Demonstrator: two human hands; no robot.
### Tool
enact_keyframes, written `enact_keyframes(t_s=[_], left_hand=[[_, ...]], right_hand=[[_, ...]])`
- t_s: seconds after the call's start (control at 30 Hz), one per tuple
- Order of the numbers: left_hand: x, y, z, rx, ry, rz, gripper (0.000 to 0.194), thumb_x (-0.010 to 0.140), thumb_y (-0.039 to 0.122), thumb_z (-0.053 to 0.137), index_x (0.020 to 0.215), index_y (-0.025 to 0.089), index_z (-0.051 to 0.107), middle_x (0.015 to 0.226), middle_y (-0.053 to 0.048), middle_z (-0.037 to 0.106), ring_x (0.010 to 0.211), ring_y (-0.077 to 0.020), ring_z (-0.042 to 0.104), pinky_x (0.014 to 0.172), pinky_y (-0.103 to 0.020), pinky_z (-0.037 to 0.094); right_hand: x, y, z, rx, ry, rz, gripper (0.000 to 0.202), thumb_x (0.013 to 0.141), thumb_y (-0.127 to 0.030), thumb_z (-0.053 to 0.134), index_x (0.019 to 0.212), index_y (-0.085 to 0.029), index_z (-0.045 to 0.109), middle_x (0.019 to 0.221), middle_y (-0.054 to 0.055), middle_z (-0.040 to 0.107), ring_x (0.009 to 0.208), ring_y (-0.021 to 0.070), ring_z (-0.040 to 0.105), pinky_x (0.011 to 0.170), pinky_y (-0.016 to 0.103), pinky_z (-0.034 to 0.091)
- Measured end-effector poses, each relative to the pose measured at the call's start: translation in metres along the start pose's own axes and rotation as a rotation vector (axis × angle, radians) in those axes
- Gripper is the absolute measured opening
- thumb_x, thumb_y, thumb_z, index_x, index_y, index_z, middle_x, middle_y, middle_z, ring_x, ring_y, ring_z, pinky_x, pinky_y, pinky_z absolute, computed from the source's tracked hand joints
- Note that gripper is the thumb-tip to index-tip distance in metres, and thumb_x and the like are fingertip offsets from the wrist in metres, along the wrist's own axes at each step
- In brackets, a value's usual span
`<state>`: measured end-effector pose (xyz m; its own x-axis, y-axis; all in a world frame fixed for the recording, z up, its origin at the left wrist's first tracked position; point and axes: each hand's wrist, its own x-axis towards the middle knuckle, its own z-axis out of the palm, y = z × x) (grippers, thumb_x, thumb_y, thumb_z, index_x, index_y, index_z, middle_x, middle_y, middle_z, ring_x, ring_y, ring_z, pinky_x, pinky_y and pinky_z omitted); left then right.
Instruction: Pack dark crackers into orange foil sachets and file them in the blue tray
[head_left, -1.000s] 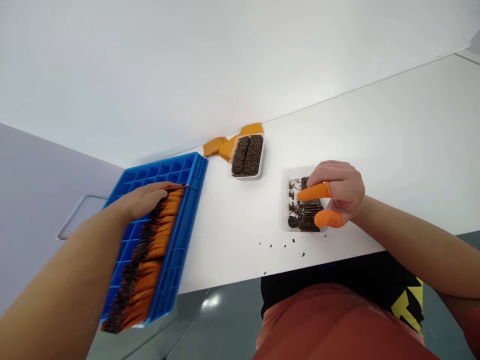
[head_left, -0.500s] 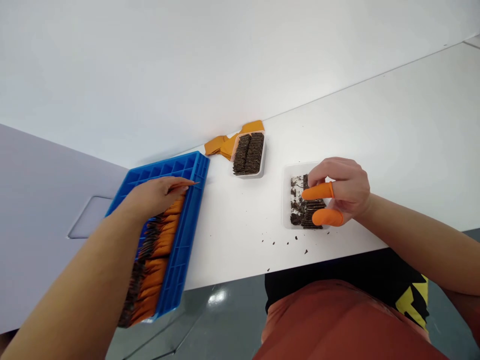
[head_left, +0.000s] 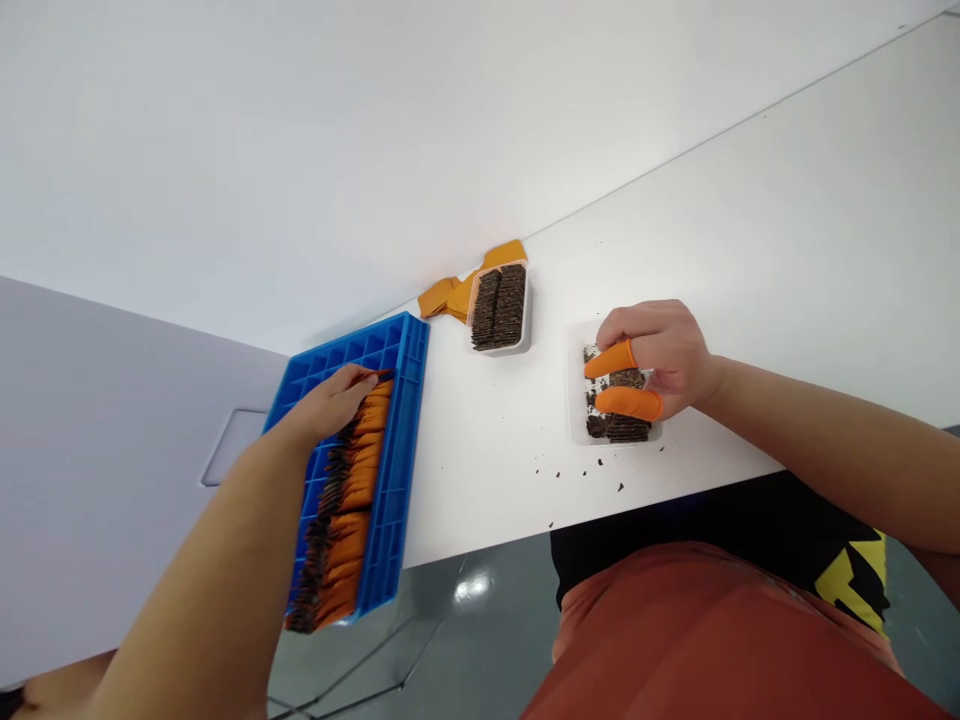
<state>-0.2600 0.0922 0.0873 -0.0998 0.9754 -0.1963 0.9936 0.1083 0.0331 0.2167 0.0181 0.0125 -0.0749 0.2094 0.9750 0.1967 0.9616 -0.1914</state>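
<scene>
My left hand [head_left: 341,400] is over the blue divided crate [head_left: 412,400], thumb and fingers pinched on an orange paper sleeve [head_left: 384,374] at the far end of a row. That row holds several orange sleeves [head_left: 360,470] with dark brown, flaky pieces sticking out of their left ends. My right hand [head_left: 649,360] wears orange finger cots on thumb and forefinger. It reaches into a white plastic tub [head_left: 576,400], the two fingertips apart over a stack of thin dark brown slices [head_left: 628,430]. Whether they touch a slice is hard to see.
Farther back stands a second white tub [head_left: 526,320] filled with two rows of dark slices [head_left: 499,305]. Flat orange sleeves [head_left: 450,297] lie behind it against the white wall. Dark crumbs [head_left: 600,463] are scattered near the white table's [head_left: 487,480] front edge.
My left hand has lowered the orange sleeve against the row's end in the crate. My right thumb and forefinger have moved deeper into the tub and closer together. The view has shifted slightly.
</scene>
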Motion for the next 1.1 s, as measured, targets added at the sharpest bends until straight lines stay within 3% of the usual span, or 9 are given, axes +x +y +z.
enact_keyframes(t_s=[0.13,0.3,0.4,0.57,0.67,0.77,0.9,1.1], left_hand=[[-0.011,-0.004,0.005,-0.101,0.017,0.009,0.063,0.093,0.059,0.037,0.131,0.017,0.065,0.135,-0.012,0.074,0.123,-0.0264,0.07,0.117,-0.039,0.057],[-0.014,-0.014,0.01,-0.113,0.121,-0.053,0.06,0.095,0.064,0.039,0.125,0.016,0.057,0.117,-0.013,0.071,0.111,-0.0284,0.067,0.107,-0.042,0.059],[-0.012,-0.016,0.01,-0.098,0.082,-0.036,0.054,0.097,0.062,0.036,0.12,0.018,0.057,0.106,-0.009,0.068,0.103,-0.0271,0.066,0.098,-0.04,0.06],[-0.015,-0.011,0.001,-0.018,-0.021,0.013,0.055,0.099,0.059,0.034,0.121,0.019,0.066,0.106,-0.008,0.073,0.108,-0.0314,0.07,0.108,-0.046,0.058],[-0.022,-0.004,-0.002,0.024,-0.072,0.056,0.066,0.098,0.066,0.041,0.136,0.022,0.071,0.131,-0.009,0.078,0.126,-0.0346,0.071,0.121,-0.048,0.053],[-0.029,0.006,-0.002,0.068,-0.08,0.072,0.077,0.096,0.073,0.045,0.153,0.026,0.067,0.159,-0.008,0.07,0.147,-0.0356,0.064,0.131,-0.047,0.046],[-0.026,0.015,-0.004,0.16,-0.092,-0.001,0.079,0.095,0.073,0.05,0.157,0.026,0.067,0.152,-0.011,0.075,0.138,-0.0405,0.07,0.123,-0.052,0.053],[-0.013,0.012,-0.006,0.215,-0.113,-0.004,0.073,0.098,0.069,0.043,0.14,0.021,0.077,0.142,-0.015,0.08,0.134,-0.0442,0.073,0.117,-0.056,0.058]], right_hand=[[0.002,-0.001,0.002,-0.017,0.05,-0.029,0.05,0.111,-0.059,0.062,0.078,-0.022,0.067,0.071,-0.005,0.059,0.053,0.0068,0.037,0.049,0.025,0.028],[0.005,-0.002,0.002,-0.033,0.117,-0.057,0.044,0.11,-0.057,0.064,0.083,-0.023,0.067,0.069,-0.006,0.058,0.054,0.0075,0.042,0.049,0.025,0.031],[0.005,-0.002,0.0,-0.039,0.1,-0.053,0.041,0.111,-0.055,0.064,0.085,-0.023,0.069,0.069,-0.006,0.058,0.055,0.0078,0.04,0.049,0.026,0.03],[0.003,-0.001,-0.005,0.0,0.011,-0.044,0.049,0.116,-0.058,0.048,0.095,-0.023,0.073,0.075,-0.003,0.063,0.056,0.0088,0.047,0.051,0.026,0.035],[0.003,-0.001,-0.007,0.04,-0.01,-0.03,0.056,0.118,-0.06,0.039,0.097,-0.023,0.074,0.077,-0.002,0.064,0.057,0.0092,0.05,0.052,0.026,0.037],[0.003,-0.002,-0.007,0.033,0.002,-0.034,0.06,0.118,-0.063,0.035,0.095,-0.022,0.073,0.077,-0.001,0.066,0.056,0.0094,0.048,0.051,0.026,0.036],[0.005,-0.005,-0.01,0.01,0.005,-0.046,0.056,0.118,-0.061,0.037,0.098,-0.023,0.074,0.075,-0.003,0.067,0.053,0.0086,0.046,0.049,0.025,0.036],[0.009,-0.01,-0.011,0.014,0.012,-0.024,0.044,0.118,-0.045,0.041,0.096,-0.024,0.073,0.075,-0.003,0.068,0.053,0.0083,0.048,0.05,0.025,0.037]])
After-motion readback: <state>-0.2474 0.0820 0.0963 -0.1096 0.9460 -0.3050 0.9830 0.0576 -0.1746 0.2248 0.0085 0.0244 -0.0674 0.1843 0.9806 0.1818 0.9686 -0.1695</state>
